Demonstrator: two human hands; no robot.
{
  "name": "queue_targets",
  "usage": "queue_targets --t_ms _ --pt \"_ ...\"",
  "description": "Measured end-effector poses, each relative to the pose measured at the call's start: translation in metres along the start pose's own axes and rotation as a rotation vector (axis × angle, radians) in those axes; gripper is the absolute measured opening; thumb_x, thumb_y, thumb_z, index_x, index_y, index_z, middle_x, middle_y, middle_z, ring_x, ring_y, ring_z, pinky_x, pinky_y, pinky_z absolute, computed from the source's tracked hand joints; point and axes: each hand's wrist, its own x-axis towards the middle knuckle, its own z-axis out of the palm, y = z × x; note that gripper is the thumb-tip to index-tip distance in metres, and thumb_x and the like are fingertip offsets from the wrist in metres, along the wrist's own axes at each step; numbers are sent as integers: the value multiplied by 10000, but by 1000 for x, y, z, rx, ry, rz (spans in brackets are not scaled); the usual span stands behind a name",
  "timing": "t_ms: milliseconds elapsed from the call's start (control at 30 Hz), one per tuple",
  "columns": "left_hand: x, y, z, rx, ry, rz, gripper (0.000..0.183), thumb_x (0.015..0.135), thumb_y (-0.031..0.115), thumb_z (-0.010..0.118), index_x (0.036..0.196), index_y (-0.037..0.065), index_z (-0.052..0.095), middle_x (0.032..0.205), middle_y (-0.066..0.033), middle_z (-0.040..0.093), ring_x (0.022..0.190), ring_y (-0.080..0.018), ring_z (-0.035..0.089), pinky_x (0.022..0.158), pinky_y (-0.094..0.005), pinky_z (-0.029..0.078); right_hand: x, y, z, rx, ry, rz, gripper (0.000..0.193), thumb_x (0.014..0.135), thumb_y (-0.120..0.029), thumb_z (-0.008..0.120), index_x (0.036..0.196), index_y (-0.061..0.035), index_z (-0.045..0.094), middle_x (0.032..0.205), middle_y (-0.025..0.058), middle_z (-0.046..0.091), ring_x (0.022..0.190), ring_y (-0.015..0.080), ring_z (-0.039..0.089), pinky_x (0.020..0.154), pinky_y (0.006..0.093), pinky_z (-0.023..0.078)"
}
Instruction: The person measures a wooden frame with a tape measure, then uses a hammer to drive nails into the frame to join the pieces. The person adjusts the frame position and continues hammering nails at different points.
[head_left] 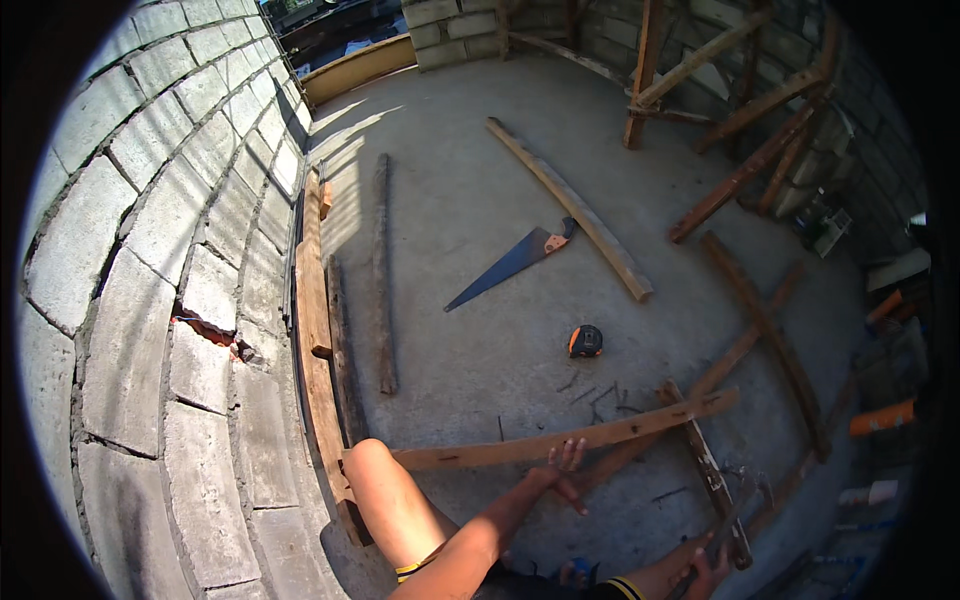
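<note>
A long wooden plank [480,455] crosses in front of me, from beside my knee to a short, paint-worn wood piece [708,462] at the right. My left hand [564,476] lies at the plank's near edge, fingers spread and gripping nothing. At the lower right my right hand [706,572] is closed around the handle of what looks like a claw hammer [745,492]. Its head is over the lower part of the short piece, though contact cannot be made out. Beneath the plank, another long board [735,355] runs diagonally. Several nails [605,400] are scattered beyond the plank.
A handsaw [515,262] and a black-and-orange tape measure [586,341] lie on the concrete floor. Loose timbers [575,205] lie around, one [384,270] near the block wall [150,300] at left. Wooden supports [648,75] stand at far right.
</note>
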Motion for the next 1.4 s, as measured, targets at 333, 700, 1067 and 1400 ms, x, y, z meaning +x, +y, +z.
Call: queue_targets --t_ms 333,700,1067,1400 --pt "-15 -16 -1 -188 304 105 1072 793 767 574 1585 144 212 1612 -211 -228 1470 -409 -250 1175 -607 -62 0 -12 33 -30 3 -74 440 822 -93 691 1211 58 553 693 51 539 452 129 502 424 268 402" --pt "42 -12 -57 -356 927 -576 535 982 417 417 912 7 753 892 -264 708 847 -426 696 806 -494 535 30 -126 72 -154 95 -842 556 1000 -281 584 1426 37 422 758 36 576 536 76 530 471 236 435" --pt "51 -16 -62 -311 868 -652 516 942 375 431 856 -10 763 864 -250 712 828 -409 707 805 -475 547 143 -44 98 -935 69 -486 590 941 -224 629 1420 49 419 1022 292 675 934 411 688 843 478 500" --pt "56 -18 -56 -317 895 -675 480 922 374 447 867 23 771 850 -248 710 821 -414 704 787 -478 549 103 -189 93 -36 441 -1226 524 1016 -268 543 1403 28 351 699 51 514 511 86 475 444 255 417"
